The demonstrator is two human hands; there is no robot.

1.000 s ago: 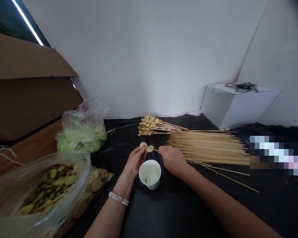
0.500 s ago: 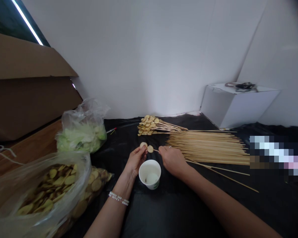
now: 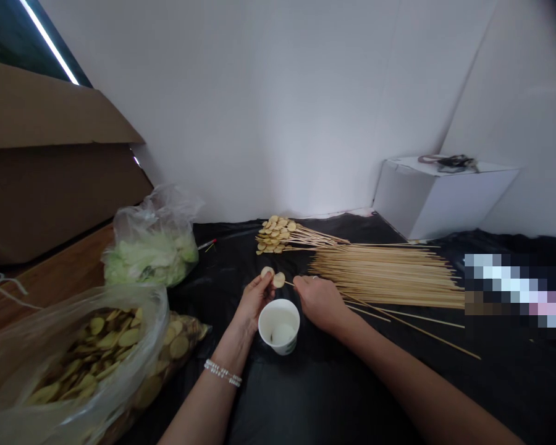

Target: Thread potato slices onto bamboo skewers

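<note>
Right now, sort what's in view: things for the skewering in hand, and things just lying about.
For the skewering:
held slices
held stick
bare sticks
loaded skewers
open bag of slices
white cup, probably

Apparently just lying about:
bag of greens
red-tipped pen-like item
white box
cardboard box

A thin, pale wooden skewer (image 3: pixel 289 283) shows briefly, nearly level, just beyond the white cup (image 3: pixel 285 349). Near its visible end, the flat, round, yellowish outer slice (image 3: pixel 267 272) sits left of the similar inner slice (image 3: pixel 278 280), both beyond the cup, the outer one partly covered.
</note>
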